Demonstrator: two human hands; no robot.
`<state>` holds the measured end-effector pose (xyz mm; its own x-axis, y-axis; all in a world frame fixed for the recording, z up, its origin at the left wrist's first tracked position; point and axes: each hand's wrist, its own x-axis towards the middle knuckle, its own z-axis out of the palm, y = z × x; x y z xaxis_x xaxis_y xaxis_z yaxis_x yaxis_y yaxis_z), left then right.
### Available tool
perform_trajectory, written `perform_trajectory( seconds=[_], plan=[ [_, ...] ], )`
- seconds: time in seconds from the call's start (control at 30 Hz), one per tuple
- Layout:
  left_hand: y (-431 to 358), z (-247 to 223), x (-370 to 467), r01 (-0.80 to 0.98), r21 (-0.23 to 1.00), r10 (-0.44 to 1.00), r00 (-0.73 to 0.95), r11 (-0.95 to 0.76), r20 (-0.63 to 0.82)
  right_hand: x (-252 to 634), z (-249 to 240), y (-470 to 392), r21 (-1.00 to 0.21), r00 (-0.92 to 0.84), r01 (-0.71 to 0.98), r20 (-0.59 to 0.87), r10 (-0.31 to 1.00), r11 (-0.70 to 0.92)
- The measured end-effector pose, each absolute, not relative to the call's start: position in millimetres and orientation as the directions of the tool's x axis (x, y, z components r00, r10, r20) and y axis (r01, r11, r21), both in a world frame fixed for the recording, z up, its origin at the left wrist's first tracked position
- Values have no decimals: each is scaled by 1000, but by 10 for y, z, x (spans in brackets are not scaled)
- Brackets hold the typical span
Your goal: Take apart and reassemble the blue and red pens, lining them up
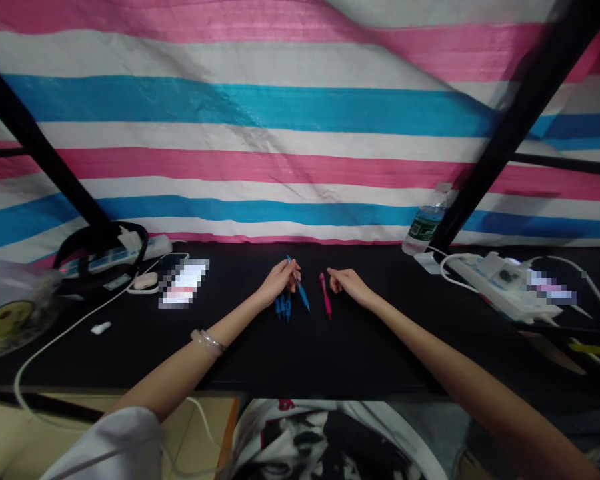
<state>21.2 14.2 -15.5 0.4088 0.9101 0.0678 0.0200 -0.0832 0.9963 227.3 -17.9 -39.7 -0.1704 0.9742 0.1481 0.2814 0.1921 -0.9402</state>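
A blue pen [302, 293] slants down and to the right, held between the fingers of my left hand [281, 279]. Under and just below that hand several more blue pens [283, 308] lie side by side on the black table, partly covered by the hand. To their right a pink-red pen [325, 297] lies nearly straight up and down. My right hand [351, 285] rests close to the pen's upper end, index finger stretched toward it and the other fingers curled. Nothing shows in its grasp; whether the fingertip touches the pen I cannot tell.
On the left are a lit phone [184, 283], a white earbud [101, 328], a power strip [115, 260] and a plastic bag [15, 310]. A water bottle [425, 223] and another power strip [500, 287] with cables stand on the right. Striped sheeting [280, 107] hangs behind the table [330, 360].
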Motion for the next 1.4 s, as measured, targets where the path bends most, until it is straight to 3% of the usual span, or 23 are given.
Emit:
perform_trajectory(
  seconds=[0.43, 0.7, 1.23, 1.4],
  plan=[
    [198, -216, 191, 58, 989, 959, 258, -135, 116, 2272, -402, -183, -930, -171, 306, 155, 973, 202],
    [220, -246, 190, -41, 990, 971, 194, -134, 139, 2278, -399, -180, -928, -183, 310, 156, 971, 207],
    [194, -206, 191, 15, 993, 957, 271, -115, 107, 2291, -390, -194, -929, -190, 312, 142, 971, 197],
    [199, -196, 176, 62, 989, 944, 313, -132, 106, 2377, -215, -208, -908, -277, 390, 45, 960, 155]
  ],
)
